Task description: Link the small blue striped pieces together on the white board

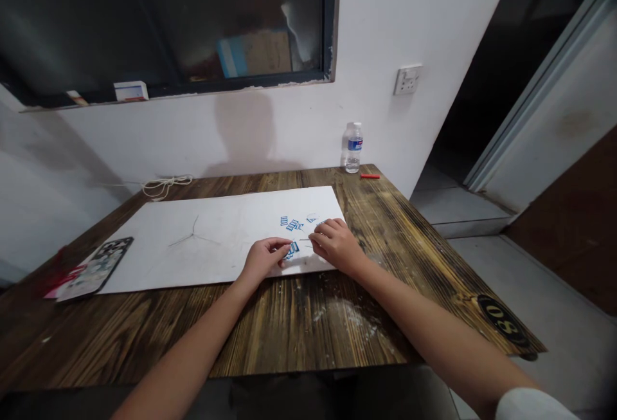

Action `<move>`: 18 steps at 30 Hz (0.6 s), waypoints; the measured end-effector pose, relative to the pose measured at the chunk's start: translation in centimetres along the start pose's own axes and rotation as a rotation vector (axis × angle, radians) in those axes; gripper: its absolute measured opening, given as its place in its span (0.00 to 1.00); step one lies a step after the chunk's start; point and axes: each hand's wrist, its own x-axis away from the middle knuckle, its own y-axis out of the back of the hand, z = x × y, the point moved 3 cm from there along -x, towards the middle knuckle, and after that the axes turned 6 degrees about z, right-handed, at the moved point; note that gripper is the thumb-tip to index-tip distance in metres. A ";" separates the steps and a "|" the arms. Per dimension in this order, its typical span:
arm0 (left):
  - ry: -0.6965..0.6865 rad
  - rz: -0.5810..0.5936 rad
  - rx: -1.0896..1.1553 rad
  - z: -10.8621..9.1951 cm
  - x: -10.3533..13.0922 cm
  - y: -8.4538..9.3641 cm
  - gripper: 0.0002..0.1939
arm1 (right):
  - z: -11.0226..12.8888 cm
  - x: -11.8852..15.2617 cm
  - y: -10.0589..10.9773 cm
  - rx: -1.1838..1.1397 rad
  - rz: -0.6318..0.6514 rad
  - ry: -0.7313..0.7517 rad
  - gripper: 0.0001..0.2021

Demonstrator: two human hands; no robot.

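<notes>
Low over the right end of a white board (pixel 154 240), my two hands are close together. My left hand (pixel 264 259) has thumb and forefinger pinched at a small blue-and-white piece (pixel 294 247); whether it grips that piece is too small to tell. Opposite it, my right hand (pixel 338 245) is closed, fingertips together and pointing left; what they pinch is hidden. Between and beyond the hands lie several more flat blue-edged pieces (pixel 292 224), some apart and some overlapping. Thin dark lines show near the right fingertips.
Dark three-armed lines (pixel 193 235) mark the board's left half. A patterned phone-like slab (pixel 99 269) overlaps its left edge. On the wooden table (pixel 270 330) are a coiled white cord (pixel 166 185), a water bottle (pixel 353 150) and a red stick-like object (pixel 370 176). A wall stands behind.
</notes>
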 end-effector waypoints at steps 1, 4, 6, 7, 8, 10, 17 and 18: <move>0.011 0.008 0.011 0.1 0.0 -0.1 0.16 | 0.4 0.0 0.3 -0.001 -0.016 0.019 0.09; 0.050 0.034 0.067 0.3 -0.1 -0.5 0.17 | 1.5 -0.1 0.7 0.020 -0.032 0.102 0.09; 0.058 0.053 0.132 0.5 -0.1 -0.6 0.17 | 2.0 0.0 0.6 0.053 -0.026 0.165 0.09; 0.056 0.063 0.163 0.6 -0.1 -0.7 0.18 | 2.2 0.0 0.4 0.068 -0.020 0.188 0.09; 0.051 0.072 0.191 0.6 -0.1 -0.7 0.18 | 2.3 0.0 0.2 0.077 -0.016 0.201 0.09; 0.045 0.082 0.236 0.7 -0.1 -0.8 0.20 | 2.3 0.1 -0.1 0.073 -0.002 0.216 0.09; 0.080 0.125 0.413 0.7 0.3 -1.1 0.25 | 2.6 0.2 -0.1 0.080 0.053 0.291 0.08; 0.082 0.136 0.412 0.7 0.3 -1.2 0.25 | 2.6 0.2 -0.1 0.090 0.056 0.300 0.08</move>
